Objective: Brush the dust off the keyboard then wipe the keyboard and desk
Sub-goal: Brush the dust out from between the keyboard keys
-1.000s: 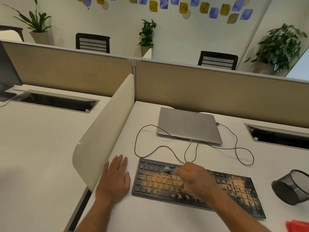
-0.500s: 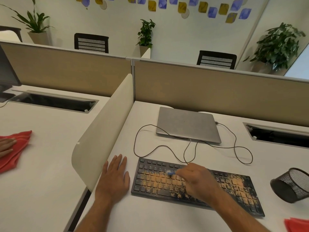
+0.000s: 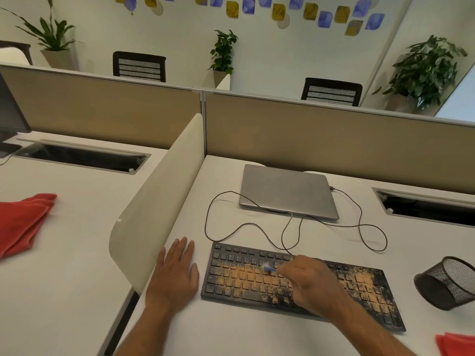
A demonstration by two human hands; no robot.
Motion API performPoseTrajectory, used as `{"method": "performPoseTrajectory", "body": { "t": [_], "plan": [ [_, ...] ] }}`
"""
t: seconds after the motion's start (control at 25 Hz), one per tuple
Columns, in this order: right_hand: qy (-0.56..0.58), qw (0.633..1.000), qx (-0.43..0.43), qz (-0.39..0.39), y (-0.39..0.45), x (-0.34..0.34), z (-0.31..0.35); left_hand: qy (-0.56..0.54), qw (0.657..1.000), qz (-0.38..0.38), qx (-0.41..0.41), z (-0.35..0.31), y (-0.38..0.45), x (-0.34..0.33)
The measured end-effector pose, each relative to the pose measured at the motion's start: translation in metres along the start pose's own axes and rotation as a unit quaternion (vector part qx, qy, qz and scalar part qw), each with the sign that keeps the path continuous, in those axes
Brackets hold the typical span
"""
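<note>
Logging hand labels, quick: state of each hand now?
Left hand: open, flat on the desk.
Right hand: closed on a small blue brush over the keyboard.

So the black keyboard (image 3: 303, 283) is covered in orange dust, mostly in the middle and at the right end. Right hand (image 3: 312, 281) is over the keys pinching a small blue brush (image 3: 270, 269), bristles on the upper rows. Left hand (image 3: 174, 273) lies flat on the desk (image 3: 231, 330) just left of the keyboard. Closed grey laptop (image 3: 288, 191) behind, mesh cup (image 3: 447, 286) tipped over at right, red cloth (image 3: 457, 344) in the corner.
</note>
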State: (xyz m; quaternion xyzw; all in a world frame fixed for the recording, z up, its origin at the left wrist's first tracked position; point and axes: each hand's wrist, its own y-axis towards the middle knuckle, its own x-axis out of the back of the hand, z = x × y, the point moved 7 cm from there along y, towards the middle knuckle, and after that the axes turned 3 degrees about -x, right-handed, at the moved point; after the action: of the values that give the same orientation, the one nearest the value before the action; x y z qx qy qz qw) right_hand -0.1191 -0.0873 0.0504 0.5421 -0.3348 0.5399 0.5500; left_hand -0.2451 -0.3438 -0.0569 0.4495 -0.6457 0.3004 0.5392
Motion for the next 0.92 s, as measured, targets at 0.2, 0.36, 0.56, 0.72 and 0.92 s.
{"method": "performPoseTrajectory", "body": {
  "t": [0.2,0.36,0.56,0.72,0.92],
  "plan": [
    [0.005,0.999,-0.024,-0.033,0.003,0.01,-0.007,0.004,1.0,0.0,0.003,0.002,0.0,-0.002],
    [-0.014,1.0,0.006,0.008,-0.006,-0.004,-0.002,0.004,1.0,0.0,0.002,0.0,0.0,-0.001],
    [0.016,0.998,-0.035,-0.043,-0.003,0.012,-0.01,-0.004,1.0,-0.001,0.003,0.001,0.0,-0.002],
    [-0.017,0.999,-0.015,-0.028,-0.004,0.006,-0.003,-0.001,1.0,-0.001,0.002,0.0,0.0,0.0],
    [0.037,0.998,-0.03,-0.05,-0.001,0.012,-0.005,0.005,1.0,0.009,-0.001,-0.001,0.0,0.001]
  ]
}}
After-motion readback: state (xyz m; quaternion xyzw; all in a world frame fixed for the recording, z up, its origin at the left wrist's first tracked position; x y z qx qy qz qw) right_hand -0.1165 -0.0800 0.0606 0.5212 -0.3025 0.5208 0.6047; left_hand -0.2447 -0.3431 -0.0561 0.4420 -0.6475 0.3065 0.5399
